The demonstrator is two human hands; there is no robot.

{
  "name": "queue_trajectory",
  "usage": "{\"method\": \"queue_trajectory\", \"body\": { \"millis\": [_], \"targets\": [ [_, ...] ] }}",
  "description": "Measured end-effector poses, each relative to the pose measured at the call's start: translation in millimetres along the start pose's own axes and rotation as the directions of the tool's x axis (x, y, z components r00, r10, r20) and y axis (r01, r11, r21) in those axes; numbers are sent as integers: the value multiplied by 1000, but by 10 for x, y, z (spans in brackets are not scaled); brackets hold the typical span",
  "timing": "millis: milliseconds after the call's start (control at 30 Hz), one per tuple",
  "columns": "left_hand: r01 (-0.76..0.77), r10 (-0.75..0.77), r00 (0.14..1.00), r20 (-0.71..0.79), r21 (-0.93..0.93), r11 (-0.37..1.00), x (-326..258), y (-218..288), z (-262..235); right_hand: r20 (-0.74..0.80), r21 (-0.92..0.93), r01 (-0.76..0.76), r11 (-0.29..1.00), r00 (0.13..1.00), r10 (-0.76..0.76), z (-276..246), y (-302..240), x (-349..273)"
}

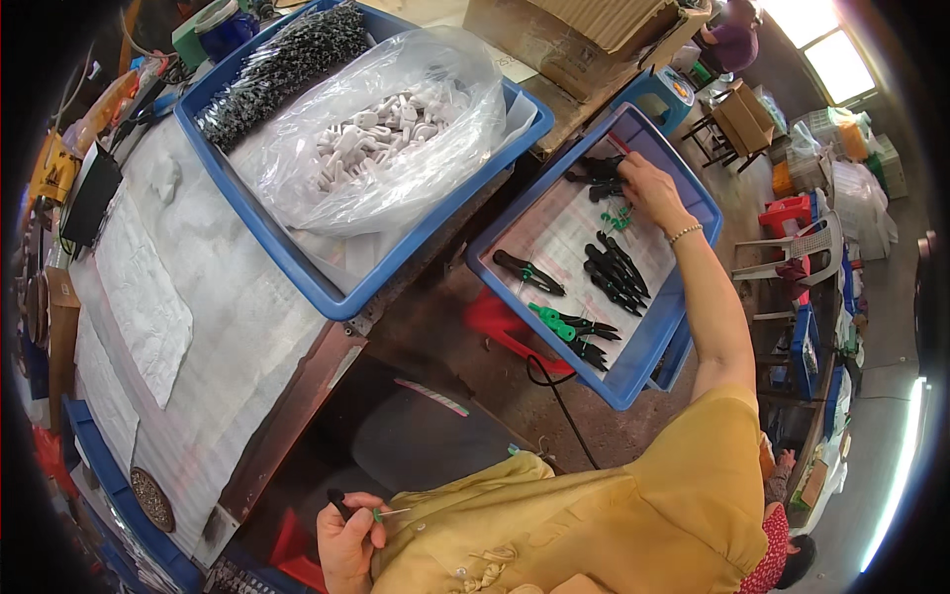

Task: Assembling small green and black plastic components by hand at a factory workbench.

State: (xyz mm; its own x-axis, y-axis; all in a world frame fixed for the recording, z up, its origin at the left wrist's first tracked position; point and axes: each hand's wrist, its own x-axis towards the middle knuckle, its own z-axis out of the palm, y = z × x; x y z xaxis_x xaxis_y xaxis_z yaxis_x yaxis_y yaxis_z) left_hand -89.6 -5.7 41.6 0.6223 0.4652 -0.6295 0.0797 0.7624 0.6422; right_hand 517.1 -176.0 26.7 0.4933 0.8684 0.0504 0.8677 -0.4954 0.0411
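The right hand (645, 188) reaches out to the far end of a blue tray (653, 337) on the person's right, its fingers curled down onto a small heap of black tool parts (599, 170) in the tray's top corner; whether they pinch one of the pieces cannot be told. More black pieces (616, 272) lie in a row further down the tray's pale lining, with a black-handled tool (529, 272) to their left and a green-and-black tool (569, 325) near the tray's near end. The left hand (348, 535) sits close to the body at the lower edge, fingers pressed together around a thin green-tipped pin (388, 513) and a small black piece (337, 498). On the table to the left, a larger blue bin (287, 257) holds a clear bag of white plastic parts (381, 134).
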Motion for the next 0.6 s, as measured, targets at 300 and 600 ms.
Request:
{"method": "queue_trajectory", "body": {
  "millis": [300,600],
  "targets": [
    [-24,25,998,58,-18,1000,58,11,46,-44,996,13,84,924,379,-913,-1883,-691],
    [-103,131,953,274,-113,988,-117,48,116,221,859,-462,-222,725,-653,-499,-3827,-1296]
  ]
}}
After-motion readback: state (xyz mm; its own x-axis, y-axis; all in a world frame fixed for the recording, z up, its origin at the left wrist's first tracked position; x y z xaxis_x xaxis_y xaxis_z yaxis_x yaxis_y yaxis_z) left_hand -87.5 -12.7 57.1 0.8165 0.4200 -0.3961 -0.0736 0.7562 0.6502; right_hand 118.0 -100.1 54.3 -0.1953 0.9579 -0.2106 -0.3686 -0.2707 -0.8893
